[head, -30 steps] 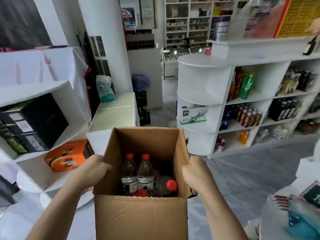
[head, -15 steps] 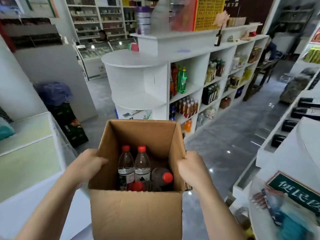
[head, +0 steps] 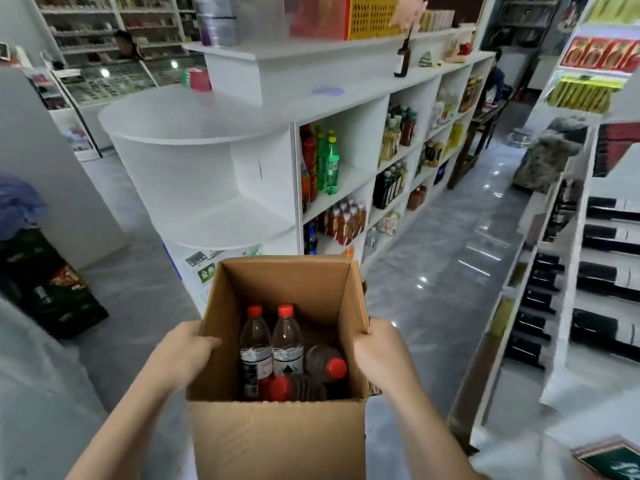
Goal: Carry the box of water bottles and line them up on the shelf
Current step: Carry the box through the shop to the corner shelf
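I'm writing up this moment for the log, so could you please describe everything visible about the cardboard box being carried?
The cardboard box is plain brown corrugated card, open-topped with its flaps up, held upright above the floor. The left hand and right hand grip its two side walls near the rim. Inside are clear water bottles with red caps: two upright at the left, and at least two others tipped over beside them. No print shows on its near face.
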`<action>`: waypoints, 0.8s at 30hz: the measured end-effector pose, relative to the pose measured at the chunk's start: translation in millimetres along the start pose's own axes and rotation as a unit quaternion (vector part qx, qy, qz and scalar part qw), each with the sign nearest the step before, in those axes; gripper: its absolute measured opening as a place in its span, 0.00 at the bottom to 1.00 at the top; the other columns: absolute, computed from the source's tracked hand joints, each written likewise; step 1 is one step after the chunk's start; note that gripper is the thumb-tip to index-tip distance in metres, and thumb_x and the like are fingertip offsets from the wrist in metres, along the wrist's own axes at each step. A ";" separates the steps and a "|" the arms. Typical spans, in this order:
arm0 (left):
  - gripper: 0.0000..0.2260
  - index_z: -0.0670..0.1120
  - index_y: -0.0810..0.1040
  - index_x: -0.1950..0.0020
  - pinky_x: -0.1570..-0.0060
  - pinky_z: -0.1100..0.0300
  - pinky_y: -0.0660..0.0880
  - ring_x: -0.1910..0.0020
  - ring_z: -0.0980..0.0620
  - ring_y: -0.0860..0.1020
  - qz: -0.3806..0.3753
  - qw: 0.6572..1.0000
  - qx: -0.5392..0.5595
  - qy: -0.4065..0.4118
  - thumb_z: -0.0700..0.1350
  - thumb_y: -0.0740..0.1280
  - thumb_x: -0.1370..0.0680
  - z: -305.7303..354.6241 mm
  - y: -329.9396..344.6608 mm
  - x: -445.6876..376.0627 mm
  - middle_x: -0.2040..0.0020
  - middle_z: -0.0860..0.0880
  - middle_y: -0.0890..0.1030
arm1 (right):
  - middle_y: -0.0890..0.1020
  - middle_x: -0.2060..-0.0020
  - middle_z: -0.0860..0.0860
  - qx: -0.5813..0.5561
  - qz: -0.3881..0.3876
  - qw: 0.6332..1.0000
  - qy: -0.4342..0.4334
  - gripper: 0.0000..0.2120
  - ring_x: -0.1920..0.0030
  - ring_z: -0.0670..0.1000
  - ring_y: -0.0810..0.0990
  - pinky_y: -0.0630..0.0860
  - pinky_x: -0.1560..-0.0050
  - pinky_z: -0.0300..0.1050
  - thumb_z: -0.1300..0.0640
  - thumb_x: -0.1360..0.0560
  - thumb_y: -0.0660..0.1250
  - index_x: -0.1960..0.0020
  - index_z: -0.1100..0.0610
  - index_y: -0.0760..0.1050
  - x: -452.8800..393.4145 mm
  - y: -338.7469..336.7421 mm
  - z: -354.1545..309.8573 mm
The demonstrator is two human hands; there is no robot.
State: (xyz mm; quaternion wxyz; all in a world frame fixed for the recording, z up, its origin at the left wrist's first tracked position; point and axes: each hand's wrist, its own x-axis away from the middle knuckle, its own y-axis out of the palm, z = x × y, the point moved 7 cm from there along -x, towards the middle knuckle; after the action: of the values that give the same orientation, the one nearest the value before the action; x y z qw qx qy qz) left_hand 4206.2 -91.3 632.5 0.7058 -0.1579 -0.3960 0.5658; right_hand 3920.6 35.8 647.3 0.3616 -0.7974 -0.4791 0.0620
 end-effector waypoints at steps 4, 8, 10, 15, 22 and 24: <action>0.05 0.41 0.82 0.60 0.51 0.49 0.79 0.59 0.43 0.83 -0.023 0.999 -0.035 0.021 0.40 0.68 0.26 29.1 12.0 -61.2 0.63 0.43 0.86 | 0.65 0.73 0.47 -0.008 0.007 1.000 0.022 0.20 0.73 0.47 0.64 0.58 0.74 0.38 0.66 0.25 0.60 0.70 0.49 0.58 -59.8 15.0 2.4; 0.08 0.43 0.79 0.64 0.60 0.55 0.72 0.58 0.44 0.81 -0.055 0.995 -0.067 0.042 0.39 0.67 0.25 53.0 29.1 -122.3 0.61 0.43 0.84 | 0.70 0.72 0.49 -0.021 0.017 0.997 0.071 0.15 0.72 0.49 0.68 0.61 0.73 0.40 0.64 0.26 0.60 0.69 0.52 0.64 -116.5 33.4 10.0; 0.07 0.43 0.79 0.62 0.60 0.56 0.72 0.56 0.45 0.81 -0.075 0.993 -0.079 0.046 0.40 0.66 0.24 58.4 40.5 -150.2 0.58 0.43 0.84 | 0.75 0.70 0.51 -0.026 0.022 0.996 0.086 0.11 0.70 0.51 0.73 0.63 0.73 0.41 0.62 0.26 0.61 0.67 0.55 0.70 -139.9 45.6 15.9; 0.06 0.46 0.82 0.55 0.49 0.55 0.76 0.54 0.48 0.81 -0.100 0.986 -0.105 0.082 0.45 0.66 0.24 58.9 84.7 -232.9 0.55 0.47 0.84 | 0.83 0.63 0.54 -0.030 0.047 0.989 0.136 0.07 0.60 0.55 0.81 0.71 0.64 0.45 0.59 0.28 0.60 0.60 0.57 0.77 -214.7 85.3 53.2; 0.03 0.53 0.78 0.55 0.46 0.56 0.73 0.50 0.48 0.77 -0.121 0.984 -0.106 0.074 0.48 0.65 0.24 18.4 190.4 -323.2 0.43 0.47 0.83 | 0.84 0.56 0.52 -0.012 0.052 0.985 0.162 0.10 0.55 0.55 0.80 0.73 0.57 0.45 0.54 0.24 0.60 0.51 0.54 0.79 -309.4 151.0 143.5; 0.06 0.52 0.81 0.54 0.44 0.54 0.74 0.48 0.47 0.79 -0.136 0.982 -0.108 0.076 0.48 0.64 0.24 -0.8 233.6 -357.2 0.44 0.47 0.84 | 0.83 0.58 0.52 -0.015 0.053 0.985 0.165 0.10 0.55 0.54 0.81 0.71 0.60 0.45 0.56 0.25 0.60 0.52 0.54 0.79 -339.5 177.7 181.7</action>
State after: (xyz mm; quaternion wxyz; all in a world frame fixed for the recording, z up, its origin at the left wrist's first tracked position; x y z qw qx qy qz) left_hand 4032.9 -348.7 339.4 0.7828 -0.2203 -0.4178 0.4052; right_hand 3786.5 -194.6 317.4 0.4203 -0.8260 -0.3710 -0.0584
